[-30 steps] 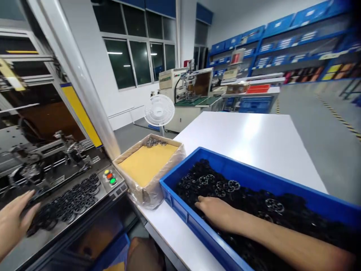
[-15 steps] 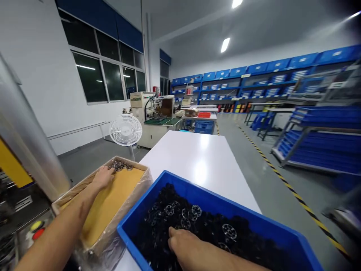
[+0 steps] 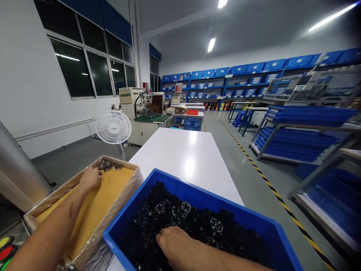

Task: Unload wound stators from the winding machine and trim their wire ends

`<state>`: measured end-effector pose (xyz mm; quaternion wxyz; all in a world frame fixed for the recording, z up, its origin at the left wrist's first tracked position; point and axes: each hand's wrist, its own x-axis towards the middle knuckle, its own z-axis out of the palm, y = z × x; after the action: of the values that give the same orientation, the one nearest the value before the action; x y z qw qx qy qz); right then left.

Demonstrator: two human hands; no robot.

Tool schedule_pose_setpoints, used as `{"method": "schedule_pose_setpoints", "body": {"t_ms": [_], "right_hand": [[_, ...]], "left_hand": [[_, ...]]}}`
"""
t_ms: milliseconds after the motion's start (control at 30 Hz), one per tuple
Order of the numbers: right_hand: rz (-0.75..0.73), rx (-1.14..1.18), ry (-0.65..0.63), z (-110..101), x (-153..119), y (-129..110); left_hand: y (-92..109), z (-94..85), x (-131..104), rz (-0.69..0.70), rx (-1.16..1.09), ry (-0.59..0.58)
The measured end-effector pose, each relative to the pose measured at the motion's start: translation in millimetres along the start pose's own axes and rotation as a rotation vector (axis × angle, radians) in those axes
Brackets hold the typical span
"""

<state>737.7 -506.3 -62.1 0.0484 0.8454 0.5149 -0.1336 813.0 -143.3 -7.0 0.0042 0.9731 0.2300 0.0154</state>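
My left hand (image 3: 90, 178) reaches into the far left corner of a plastic-lined cardboard box (image 3: 134, 180). Its fingers are bent together beside a cluster of small round metal parts (image 3: 108, 165), and what they hold is unclear. A yellow-brown sheet (image 3: 105, 199) covers much of the box's inside. To the right, a blue bin (image 3: 211, 194) is filled with black parts (image 3: 194, 231), some showing wheel-like rings with holes. My right hand (image 3: 173, 242) is down among them with fingers curled, its fingertips partly hidden and any part in its grip not visible.
Both containers stand at the near end of a white table (image 3: 180, 150). A white fan (image 3: 113, 128) is beyond the box. Coloured buttons (image 3: 7, 252) sit at lower left. Racks of blue trays (image 3: 304, 139) stand at right, past a striped floor line (image 3: 262, 175).
The view has turned slightly right, so the scene sits further left. My left hand stays by the metal parts, and my right hand stays in the blue bin, its fingers slightly deeper among the black parts.
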Motion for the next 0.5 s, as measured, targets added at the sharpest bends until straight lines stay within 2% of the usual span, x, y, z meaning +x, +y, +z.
{"method": "schedule_pose_setpoints", "body": {"t_ms": [167, 267, 333, 400, 467, 500], "right_hand": [[-0.057, -0.003, -0.035, 8.5, 3.1, 0.8], [-0.068, 0.012, -0.016, 10.8, 4.2, 0.3], [-0.057, 0.039, -0.002, 11.1, 5.1, 0.4], [-0.038, 0.067, 0.009, 10.9, 6.1, 0.5], [-0.015, 0.090, 0.017, 10.6, 7.3, 0.7], [-0.002, 0.100, 0.023, 10.4, 7.7, 0.8]], "left_hand": [[-4.1, -8.9, -34.8, 0.042, -0.169, -0.050], [-8.8, -19.9, -72.2, 0.069, -0.324, 0.019], [-13.2, -28.7, -108.7, 0.111, -0.451, 0.097], [-19.2, -34.3, -155.4, 0.172, -0.584, 0.161], [-26.8, -32.7, -208.8, 0.219, -0.731, 0.183], [-30.8, -28.4, -235.8, 0.204, -0.907, 0.172]]}}
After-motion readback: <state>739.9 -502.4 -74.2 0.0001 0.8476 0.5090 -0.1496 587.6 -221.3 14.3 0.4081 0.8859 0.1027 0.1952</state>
